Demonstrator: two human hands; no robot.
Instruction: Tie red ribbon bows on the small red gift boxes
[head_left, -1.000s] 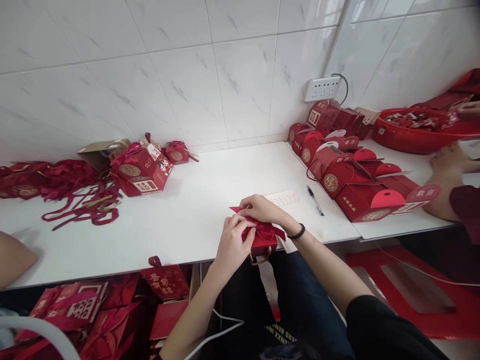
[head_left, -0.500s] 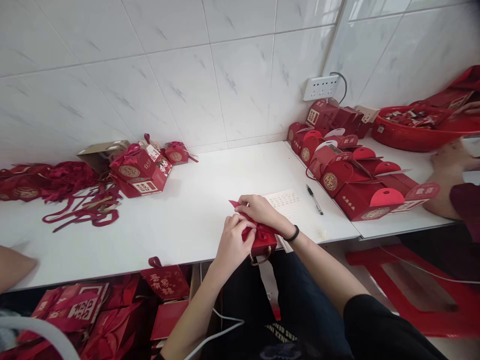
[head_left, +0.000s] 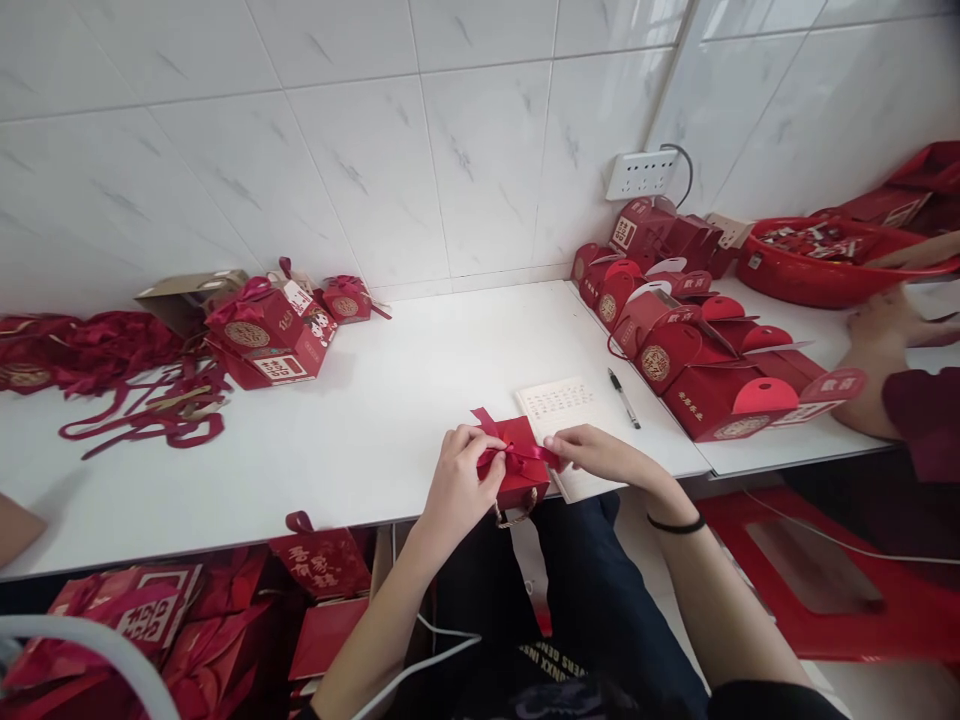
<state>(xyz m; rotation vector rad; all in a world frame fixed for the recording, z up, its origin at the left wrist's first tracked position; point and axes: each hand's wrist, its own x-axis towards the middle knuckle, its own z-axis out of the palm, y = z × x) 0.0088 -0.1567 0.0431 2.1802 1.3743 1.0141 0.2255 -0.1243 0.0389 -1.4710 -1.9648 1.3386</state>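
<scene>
A small red gift box (head_left: 526,482) with a rope handle sits at the front edge of the white table. Across its top runs a red ribbon (head_left: 517,455) tied in a bow. My left hand (head_left: 466,475) pinches the bow's left side between thumb and fingers. On the right, my right hand (head_left: 600,455) is closed on the ribbon's other side, drawn out past the box edge. An open notebook (head_left: 566,400) with handwriting lies partly beneath the right hand, and a pen (head_left: 624,398) rests beside it.
Open red boxes (head_left: 720,395) line the table's right side. Beyond them stands a red basin (head_left: 810,280) of small packets, with a co-worker's hands (head_left: 889,325) nearby. Finished-looking boxes (head_left: 266,335) and loose ribbons (head_left: 161,410) lie left. More red boxes (head_left: 120,620) are stacked below the table.
My right hand has moved right, away from the left hand, pulling the ribbon out to the side. The bow and box top now show. My left hand stays at the bow.
</scene>
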